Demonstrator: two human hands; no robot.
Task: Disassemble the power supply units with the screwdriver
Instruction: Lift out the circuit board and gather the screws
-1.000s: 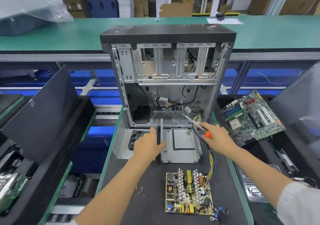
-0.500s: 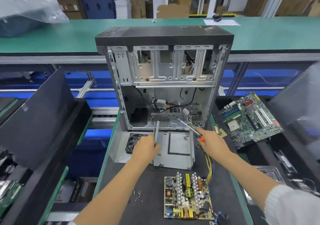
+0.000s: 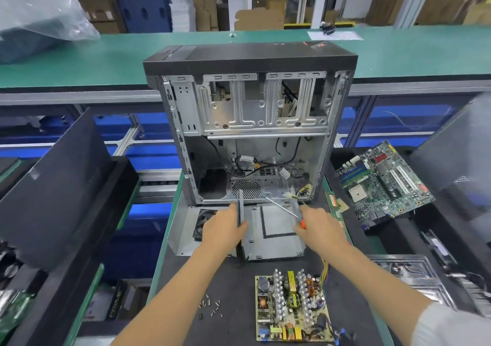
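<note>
I'm seeing the open computer case (image 3: 249,122) standing behind the power supply housing (image 3: 271,236), circuit board (image 3: 292,311) lying nearest, motherboard (image 3: 385,183) sitting right.

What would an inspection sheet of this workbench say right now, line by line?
Surface: black mat on a green-edged bench.
Job's things: metal PSU casing lying open; bare PSU board near the front; screwdriver.
Clutter: loose screws; motherboard at right.
Hands: left hand grips the casing's upright wall; right hand holds the screwdriver.
Cables: yellow wire bundle beside the board.
Surroundings: open PC case behind; green conveyor; cardboard boxes beyond.
</note>
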